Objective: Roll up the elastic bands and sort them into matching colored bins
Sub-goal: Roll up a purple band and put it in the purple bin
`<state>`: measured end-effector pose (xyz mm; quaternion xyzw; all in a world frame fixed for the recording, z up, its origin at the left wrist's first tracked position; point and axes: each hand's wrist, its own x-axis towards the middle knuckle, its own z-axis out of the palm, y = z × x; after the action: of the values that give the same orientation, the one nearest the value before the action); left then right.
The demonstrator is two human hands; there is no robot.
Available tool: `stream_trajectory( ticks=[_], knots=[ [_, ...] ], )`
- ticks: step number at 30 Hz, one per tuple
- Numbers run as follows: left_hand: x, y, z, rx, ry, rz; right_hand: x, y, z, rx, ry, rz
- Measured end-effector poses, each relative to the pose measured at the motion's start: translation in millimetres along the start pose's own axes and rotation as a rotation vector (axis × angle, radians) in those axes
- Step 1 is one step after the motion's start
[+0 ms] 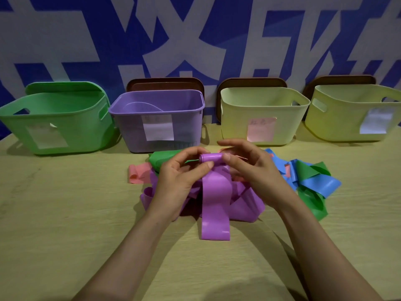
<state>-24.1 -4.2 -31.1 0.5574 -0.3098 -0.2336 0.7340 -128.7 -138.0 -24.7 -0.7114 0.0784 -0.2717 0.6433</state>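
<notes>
- Purple elastic band (215,198) sits at the middle of the table, held up off the pile. Its far end is wound into a small tight roll, and the loose tail hangs down toward the near edge and lies flat on the wood.
- Left hand (182,177) pinches the left end of that roll between thumb and fingertips.
- Right hand (253,170) pinches the right end of the roll, thumb on the near side and fingers curled over the far side.
- The surface is a pale wooden table (65,213) with visible grain, in dim light.
- Behind it stands a wall (195,40) painted deep blue with large grey-white shapes.
- Four bins line the far edge, left to right: a green bin (58,118), a purple bin (158,118), a pale yellow bin (262,105) and a yellow-green bin (347,114).
- Each bin has one paper label (158,127) on its front, four in all; the one on the pale yellow bin is pink.
- Four lids lean on the wall behind the bins: one green lid (63,86) and three brown lids (165,83).
- Loose bands lie in four colours under and beside the hands: more purple loops, a pink band (137,173) to the left, a green band (165,157) just past the left hand, and a blue band (319,183) tangled with more green on the right.
- The tangle hides how many bands there are of each colour.
</notes>
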Motion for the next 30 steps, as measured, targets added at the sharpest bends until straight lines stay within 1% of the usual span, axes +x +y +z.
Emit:
stream_trajectory(
  ticks=[5,8,10,15,18,24,28,30],
  knots=[
    [-0.4,0.3,-1.6,0.068,-0.045,0.088,0.0,-2.0,1.2,-0.004,-0.015,-0.011],
    [-1.0,1.8,-1.0,0.042,-0.064,0.112,0.1,-1.8,3.3,0.005,0.015,-0.035],
    [-0.6,0.5,-1.3,0.014,-0.064,0.108,0.5,-0.8,4.3,0.01,0.034,-0.058],
    [0.8,-1.0,1.7,-0.047,0.037,0.007,-0.2,-0.7,3.8,0.04,0.019,-0.096],
    [0.5,-0.2,1.1,0.015,0.02,0.052,0.4,-0.7,3.9,0.03,0.01,-0.127],
    [-0.7,0.4,0.1,0.068,-0.004,0.183,0.0,1.0,3.2,0.095,-0.029,-0.044],
    [-0.8,0.2,-1.2,0.043,-0.055,0.218,-0.7,-1.6,4.2,-0.007,-0.006,0.011],
    [-0.3,-0.6,-1.1,0.047,-0.062,0.217,-0.4,-2.2,4.5,-0.001,0.009,0.009]
  ],
)
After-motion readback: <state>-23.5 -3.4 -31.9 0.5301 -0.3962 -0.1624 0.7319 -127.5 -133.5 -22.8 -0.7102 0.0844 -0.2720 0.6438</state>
